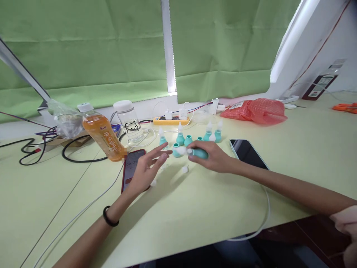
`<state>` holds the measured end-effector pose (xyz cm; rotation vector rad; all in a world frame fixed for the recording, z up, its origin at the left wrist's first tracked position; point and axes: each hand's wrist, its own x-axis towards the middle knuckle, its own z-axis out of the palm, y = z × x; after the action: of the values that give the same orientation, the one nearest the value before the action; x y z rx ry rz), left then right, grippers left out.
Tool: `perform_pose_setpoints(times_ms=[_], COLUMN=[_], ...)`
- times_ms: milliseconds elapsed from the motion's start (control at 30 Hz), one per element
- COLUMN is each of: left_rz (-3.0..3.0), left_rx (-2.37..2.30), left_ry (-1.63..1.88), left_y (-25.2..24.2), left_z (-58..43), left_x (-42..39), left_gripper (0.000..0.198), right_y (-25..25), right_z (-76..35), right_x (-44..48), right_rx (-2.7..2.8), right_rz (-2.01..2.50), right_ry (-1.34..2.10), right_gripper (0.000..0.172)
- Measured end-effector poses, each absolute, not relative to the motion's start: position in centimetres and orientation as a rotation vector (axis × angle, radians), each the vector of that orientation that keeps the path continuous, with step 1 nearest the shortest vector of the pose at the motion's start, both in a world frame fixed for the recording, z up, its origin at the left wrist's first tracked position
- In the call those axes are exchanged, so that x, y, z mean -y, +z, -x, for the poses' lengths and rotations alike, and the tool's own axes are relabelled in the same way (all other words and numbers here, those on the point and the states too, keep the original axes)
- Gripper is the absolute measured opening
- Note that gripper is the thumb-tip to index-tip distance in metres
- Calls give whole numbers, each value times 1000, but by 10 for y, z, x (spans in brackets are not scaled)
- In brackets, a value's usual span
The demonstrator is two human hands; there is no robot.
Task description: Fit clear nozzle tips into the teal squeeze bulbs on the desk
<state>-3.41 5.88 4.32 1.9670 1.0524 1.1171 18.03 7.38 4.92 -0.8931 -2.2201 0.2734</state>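
My right hand [216,156] is closed around a teal nasal aspirator [200,153], a squeeze bulb with a clear whitish tip that points left. My left hand [149,165] has its fingers apart just left of that tip and appears to hold nothing; whether a fingertip touches the tip I cannot tell. Behind the hands stand several more teal bulbs, some with pointed clear tips, like the tipped bulb [180,134], and some with bare round openings, like the open bulb [188,140]. A small white piece [185,169] lies on the table below the held aspirator.
Beside my left hand lies a red-edged phone [133,163]; another phone [248,152] is right of my right hand. An orange drink bottle [102,134], a clear cup [129,124], a yellow power strip [158,121] and red bubble wrap [259,111] stand farther back. Cables cross the table [195,223].
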Motion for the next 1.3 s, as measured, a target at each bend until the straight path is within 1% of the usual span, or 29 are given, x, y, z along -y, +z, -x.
perform_pose_setpoints(times_ms=[67, 133, 200, 300, 367, 467, 567, 667, 767, 867, 967, 1100, 1200, 1300], left_rz=[-2181, -2434, -2607, -2721, -2770, -2843, -2868, -2825, -2759, -2730, -2710, -2690, -2625, -2597], left_rx=[-1246, -1400, -1504, -1652, -1659, -1493, -1398, -1566, -1757, -1778, -1787, -1758, -1798, -1823], left_ry=[1101, 967, 803, 615, 512, 403, 426, 523, 492, 380, 359, 319, 301, 325], left_y=[41, 36, 32, 29, 29, 31, 34, 36, 32, 25, 21, 26, 31, 30], left_z=[39, 42, 43, 44, 45, 46, 45, 41, 37, 36, 36, 36, 32, 28], left_x=[-65, -72, -77, -84, -89, -93, -99, -109, -121, -129, -130, -129, -132, -135], left_gripper=[33, 27, 26, 30, 30, 27, 25, 25, 27, 31, 30, 29, 32, 35], right_y=[53, 53, 50, 42, 37, 34, 34, 36, 37, 33, 26, 20, 16, 11], right_z=[-181, -181, -180, -178, -177, -176, -174, -171, -169, -168, -166, -150, -127, -106], right_x=[-85, -96, -104, -112, -116, -120, -122, -119, -108, -91, -73, -63, -68, -81], right_rx=[2143, 2114, 2116, 2122, 2129, 2160, 2172, 2118, 2109, 2365, 2619, 2733, 2749, 2755], right_rz=[942, 989, 1031, 1098, 1137, 1147, 1150, 1140, 922, 625, 626, 673, 712, 854], right_ry=[234, 235, 246, 241, 233, 206, 134, -58, -333, -467, -435, -350, -349, -342], right_gripper=[14, 11, 9, 12, 15, 19, 28, 34, 26, 19, 21, 24, 23, 18])
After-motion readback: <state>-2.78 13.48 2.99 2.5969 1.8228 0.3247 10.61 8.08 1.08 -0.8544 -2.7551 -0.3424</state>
